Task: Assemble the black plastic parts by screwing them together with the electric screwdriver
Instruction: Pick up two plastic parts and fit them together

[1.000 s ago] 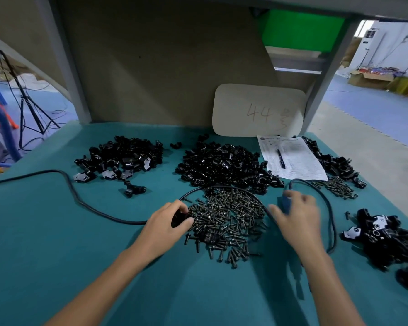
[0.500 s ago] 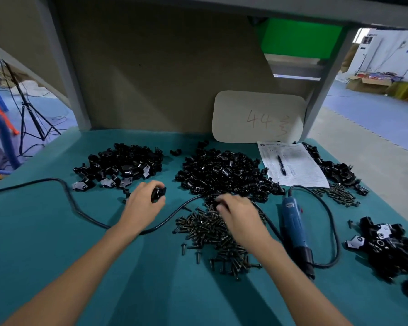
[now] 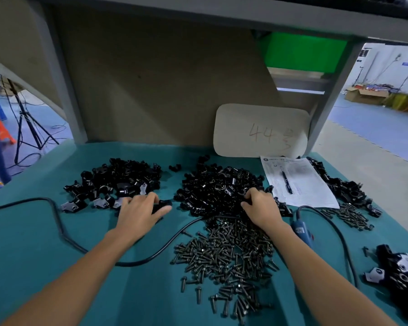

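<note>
The right hand, which was on the electric screwdriver a second ago, is now digging into the middle pile of black parts; its grip is hidden among them. The left hand is clenching a black part beside the left pile. This likely means both halves are being gathered before screwing. Screws are lying loose on the teal bench, with open workshop floor beyond.
</note>
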